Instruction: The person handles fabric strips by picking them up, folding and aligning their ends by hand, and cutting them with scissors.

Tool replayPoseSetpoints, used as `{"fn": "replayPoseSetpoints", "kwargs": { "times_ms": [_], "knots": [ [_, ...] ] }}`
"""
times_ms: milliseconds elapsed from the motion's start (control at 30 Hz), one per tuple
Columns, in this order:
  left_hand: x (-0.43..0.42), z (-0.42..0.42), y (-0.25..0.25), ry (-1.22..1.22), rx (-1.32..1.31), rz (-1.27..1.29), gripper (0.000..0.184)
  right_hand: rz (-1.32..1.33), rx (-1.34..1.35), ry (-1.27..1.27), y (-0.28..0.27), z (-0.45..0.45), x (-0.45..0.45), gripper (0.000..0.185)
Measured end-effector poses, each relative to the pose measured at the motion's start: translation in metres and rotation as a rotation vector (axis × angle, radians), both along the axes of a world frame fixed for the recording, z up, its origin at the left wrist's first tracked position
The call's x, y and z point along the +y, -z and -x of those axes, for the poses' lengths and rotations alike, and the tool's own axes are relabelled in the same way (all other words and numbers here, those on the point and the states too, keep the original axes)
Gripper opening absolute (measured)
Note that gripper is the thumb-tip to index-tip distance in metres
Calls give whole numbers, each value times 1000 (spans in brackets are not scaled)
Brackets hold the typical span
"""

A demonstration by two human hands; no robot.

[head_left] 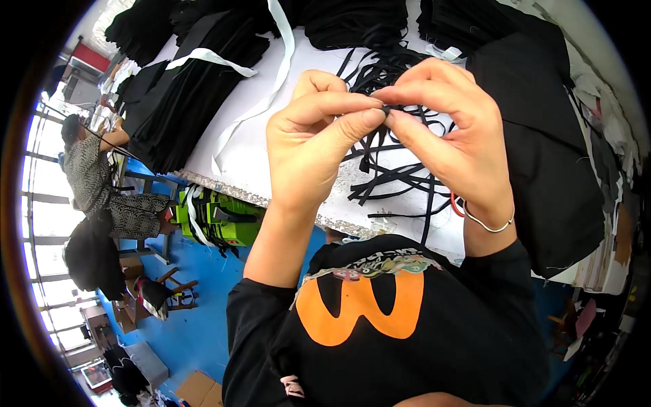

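My left hand [305,142] and my right hand [464,129] meet over the table, thumb and forefinger of each pressed together. Between the fingertips is a small part of a narrow black strip [386,110]; most of it is hidden by my fingers. Just below and behind my hands lies a tangled heap of narrow black strips [397,186], several with loose ends towards the table's front edge. On my right wrist are a metal bangle [491,229] and a red band.
Stacks of black cloth [196,88] stand at the table's left and back. A large black cloth [542,156] covers the right side. White tape [254,112] trails across the white tabletop [244,152]. A green crate [227,220] sits below the edge. Another person [91,169] is at far left.
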State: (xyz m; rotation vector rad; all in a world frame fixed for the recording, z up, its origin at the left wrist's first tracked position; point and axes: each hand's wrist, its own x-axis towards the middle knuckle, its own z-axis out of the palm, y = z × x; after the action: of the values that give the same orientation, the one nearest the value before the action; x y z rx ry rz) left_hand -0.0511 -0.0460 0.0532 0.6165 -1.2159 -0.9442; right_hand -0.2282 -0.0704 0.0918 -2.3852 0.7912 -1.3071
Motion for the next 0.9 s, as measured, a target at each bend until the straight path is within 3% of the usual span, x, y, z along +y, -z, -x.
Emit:
{"fn": "replayPoseSetpoints", "kwargs": {
  "times_ms": [133,200,300,467,700,867,900],
  "knots": [
    [1,0,-2,-73,-63,42,15,22,71,-55,-6,-4,0,21],
    [-1,-3,3,-131,-112,108,15,-97,-29,-202,-9,-6,1,22],
    [0,-2,5,-135,-89,106,16,-76,33,-165,-11,-8,1,21],
    [1,-6,3,152,135,-69,12,-161,25,-175,-13,-10,0,21],
    [0,-15,2,214,94,-29,11,-290,-87,-211,-10,-16,-1,12],
    [-1,2,12,172,203,-13,45,-417,-374,-195,-7,-23,-4,10],
    [-3,-3,22,201,-28,-14,48,-456,-418,-176,-11,-23,-4,10]
  ]
}}
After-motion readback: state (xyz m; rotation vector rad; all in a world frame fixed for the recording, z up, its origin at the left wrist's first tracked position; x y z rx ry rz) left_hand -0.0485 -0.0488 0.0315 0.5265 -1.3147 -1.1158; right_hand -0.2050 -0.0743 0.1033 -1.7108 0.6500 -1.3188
